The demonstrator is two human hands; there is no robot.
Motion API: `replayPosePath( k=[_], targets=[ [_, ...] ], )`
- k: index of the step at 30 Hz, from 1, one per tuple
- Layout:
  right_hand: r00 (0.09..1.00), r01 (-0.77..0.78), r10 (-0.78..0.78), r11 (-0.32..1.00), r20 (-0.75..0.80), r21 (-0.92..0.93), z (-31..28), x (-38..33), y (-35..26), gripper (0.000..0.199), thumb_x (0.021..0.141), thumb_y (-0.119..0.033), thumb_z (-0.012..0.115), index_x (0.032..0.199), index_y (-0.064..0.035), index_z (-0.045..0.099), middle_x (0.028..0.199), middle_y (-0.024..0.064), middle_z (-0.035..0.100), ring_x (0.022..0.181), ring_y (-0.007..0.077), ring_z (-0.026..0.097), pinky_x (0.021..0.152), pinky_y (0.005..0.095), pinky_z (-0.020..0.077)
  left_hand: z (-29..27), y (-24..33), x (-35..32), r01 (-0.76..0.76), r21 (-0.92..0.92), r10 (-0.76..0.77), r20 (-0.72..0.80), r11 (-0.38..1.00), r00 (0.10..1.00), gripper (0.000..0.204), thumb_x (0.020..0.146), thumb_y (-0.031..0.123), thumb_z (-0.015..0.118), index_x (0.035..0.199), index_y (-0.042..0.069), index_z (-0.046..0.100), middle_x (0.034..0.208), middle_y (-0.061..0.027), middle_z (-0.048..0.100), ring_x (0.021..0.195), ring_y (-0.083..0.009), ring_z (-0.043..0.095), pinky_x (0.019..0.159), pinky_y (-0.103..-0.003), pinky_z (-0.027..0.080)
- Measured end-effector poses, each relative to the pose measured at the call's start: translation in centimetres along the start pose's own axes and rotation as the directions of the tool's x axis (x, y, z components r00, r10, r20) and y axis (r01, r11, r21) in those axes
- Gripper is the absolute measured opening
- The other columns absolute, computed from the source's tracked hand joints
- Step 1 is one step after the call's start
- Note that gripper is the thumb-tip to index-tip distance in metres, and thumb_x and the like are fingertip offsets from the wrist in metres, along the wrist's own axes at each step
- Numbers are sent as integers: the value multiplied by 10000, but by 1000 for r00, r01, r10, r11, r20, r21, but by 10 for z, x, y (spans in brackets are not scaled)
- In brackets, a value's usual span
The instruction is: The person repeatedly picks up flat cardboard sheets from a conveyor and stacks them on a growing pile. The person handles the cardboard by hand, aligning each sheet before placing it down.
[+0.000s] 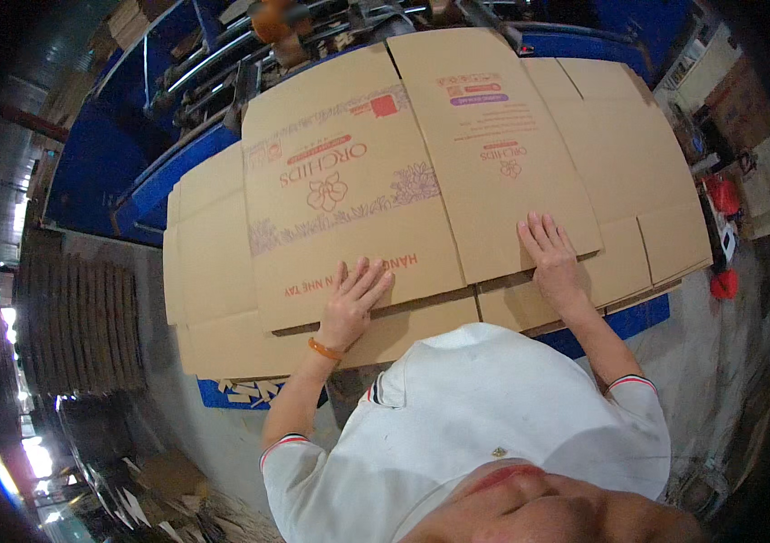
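2 hands — left hand (353, 303), right hand (550, 261) — pressed flat, fingers spread (gripping nothing), on a flattened cardboard box (421, 172)

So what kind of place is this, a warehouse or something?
Most likely a cardboard box factory or packing workshop. Both hands, left hand and right hand, press flat on a stack of unfolded printed cartons on a blue machine table, with another pile of flat board on the floor.

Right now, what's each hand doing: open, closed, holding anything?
Left hand: open, flat on the cardboard sheet, gripping nothing.
Right hand: open, flat on the same sheet.
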State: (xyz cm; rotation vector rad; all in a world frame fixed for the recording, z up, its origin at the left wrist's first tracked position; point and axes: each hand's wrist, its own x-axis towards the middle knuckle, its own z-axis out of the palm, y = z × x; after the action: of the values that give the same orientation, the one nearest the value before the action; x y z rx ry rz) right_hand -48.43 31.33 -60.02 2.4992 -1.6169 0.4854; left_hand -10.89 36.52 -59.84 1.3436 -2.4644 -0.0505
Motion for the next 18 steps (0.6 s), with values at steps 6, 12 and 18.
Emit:
replayPosePath(
  k=[6,12,18],
  targets=[
    [999,19,-18,1000,-39,24,5,13,-2,582,701,31,569,1270,-88,538,1330,127,511,1207,352,487,999,478,396,-5,-41,5,-46,46,44,55,998,998,623,734,-23,566,1326,165,508,1392,-64,471,1300,-276,422,1100,-517,265],
    [994,16,-14,1000,-107,15,24,38,1,593,687,49,569,1259,-104,542,1321,100,521,1202,321,494,989,465,405,-6,-70,24,-94,43,95,-39,995,995,688,676,-74,579,1319,162,517,1396,-54,468,1326,-245,391,1121,-476,257],
    [988,1,-4,1000,-151,-19,42,67,13,640,653,69,599,1264,-111,538,1307,92,529,1204,310,488,989,445,404,10,-82,54,-66,76,73,-91,995,993,698,669,-74,578,1321,165,510,1379,-53,485,1306,-253,415,1106,-484,273]
  ],
)
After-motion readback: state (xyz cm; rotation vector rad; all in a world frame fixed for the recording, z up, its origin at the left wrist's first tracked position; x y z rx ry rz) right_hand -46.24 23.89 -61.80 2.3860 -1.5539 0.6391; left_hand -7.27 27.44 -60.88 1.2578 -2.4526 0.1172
